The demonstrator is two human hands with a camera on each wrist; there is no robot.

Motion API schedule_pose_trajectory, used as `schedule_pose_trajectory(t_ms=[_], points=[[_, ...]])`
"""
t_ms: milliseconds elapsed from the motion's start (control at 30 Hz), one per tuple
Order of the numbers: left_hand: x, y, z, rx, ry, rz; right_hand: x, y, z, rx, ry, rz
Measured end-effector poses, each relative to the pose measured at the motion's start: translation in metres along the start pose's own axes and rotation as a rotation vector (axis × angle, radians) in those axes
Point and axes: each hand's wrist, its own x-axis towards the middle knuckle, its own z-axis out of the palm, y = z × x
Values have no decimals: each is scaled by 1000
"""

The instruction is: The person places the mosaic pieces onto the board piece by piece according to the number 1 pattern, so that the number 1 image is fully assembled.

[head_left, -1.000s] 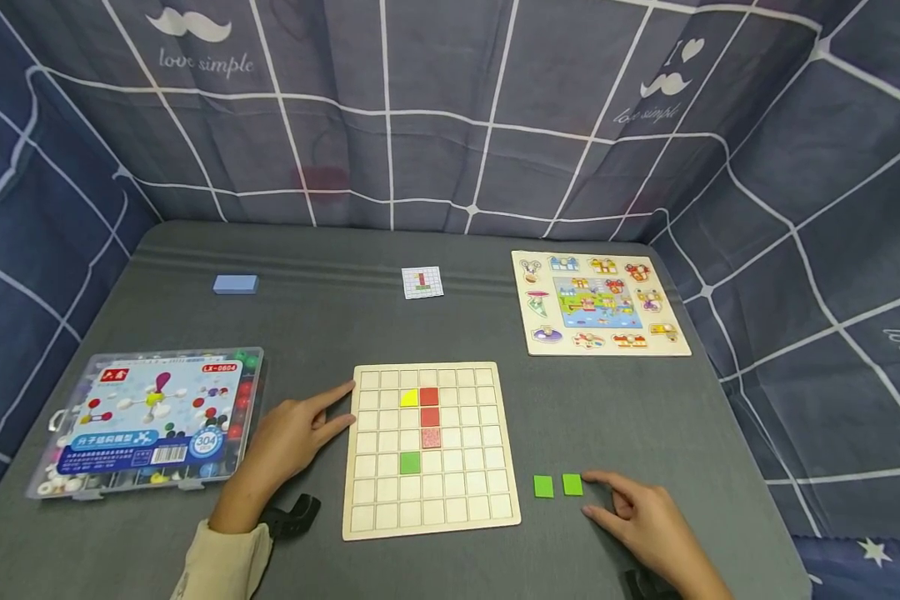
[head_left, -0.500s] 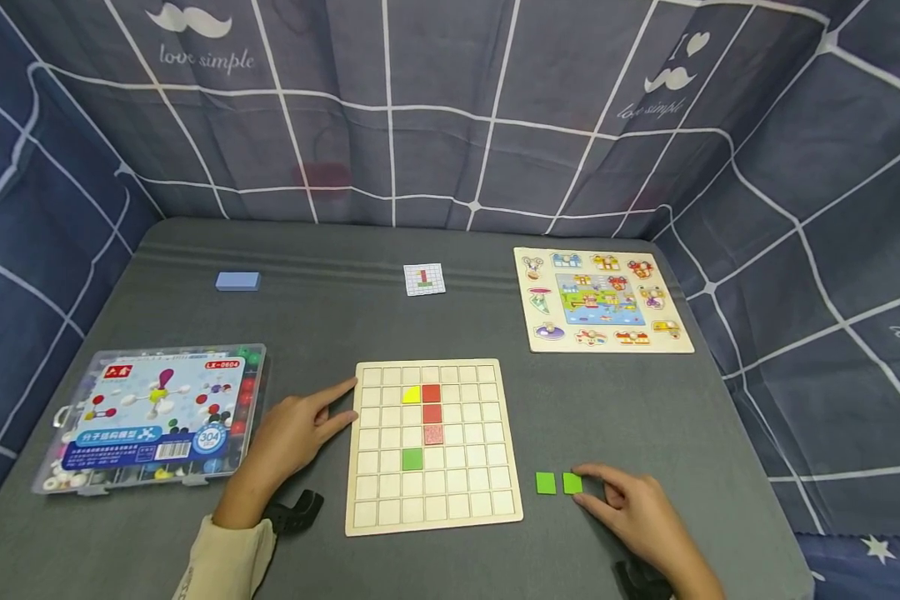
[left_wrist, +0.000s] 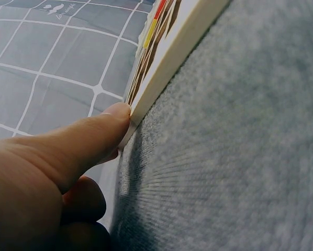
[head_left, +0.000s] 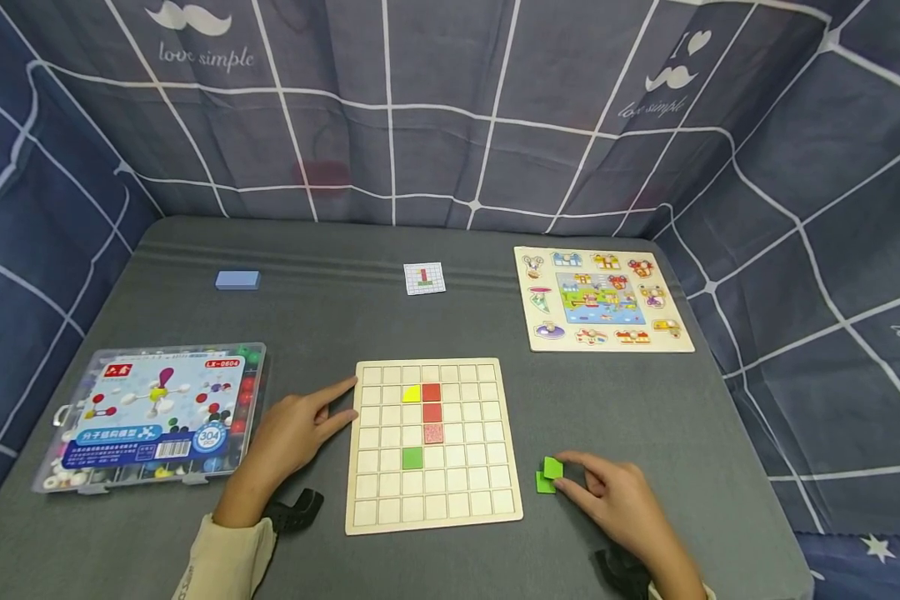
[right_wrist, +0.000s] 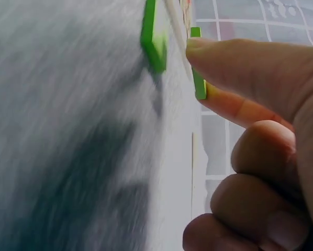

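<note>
My right hand (head_left: pixel 607 500) pinches a green square tile (head_left: pixel 552 468) between thumb and index finger, its other fingers curled in the right wrist view. In the head view the held tile overlaps a second green tile (head_left: pixel 545 486) lying on the table. The wooden grid board (head_left: pixel 465 483) lies in the middle, bearing a yellow tile (head_left: pixel 412 393), red tiles in a column, the lowest a paler red tile (head_left: pixel 433 433), and a green tile (head_left: pixel 412 458). Thumb and index finger of my left hand (head_left: pixel 292 433) touch the board's left edge, the index near its top-left corner.
A clear case (head_left: pixel 150 417) of molecule model parts stands at the left. Toward the back are a blue block (head_left: pixel 237 281), a small printed pattern card (head_left: pixel 424 279) and a wooden picture puzzle (head_left: pixel 603 300). Grid-patterned curtains (head_left: pixel 435 158) enclose the grey table (head_left: pixel 330 317).
My right hand has taken the right-hand green tile between thumb and finger, lifted it and moved it left over the other one. My left hand stays at the board's edge.
</note>
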Motion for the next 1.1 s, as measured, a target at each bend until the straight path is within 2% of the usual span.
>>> schedule_pose_trajectory(t_ms=[200, 467, 600, 767, 1000, 1100], points=[[2, 1, -1, -3, -16, -17, 13, -12, 6, 44, -16, -54], [5, 1, -2, -1, -11, -15, 25, -25, 20, 96, -90, -75], [5, 1, -2, 2, -11, -14, 31, -34, 27, 82, -108, -96], [3, 0, -2, 1, 3, -3, 40, -48, 38, 52, -90, -145], [-3, -3, 0, 1, 0, 4, 57, -72, 63, 18, -51, -264], [-2, -3, 1, -1, -3, 5, 62, -80, 70, 0, -54, -263]])
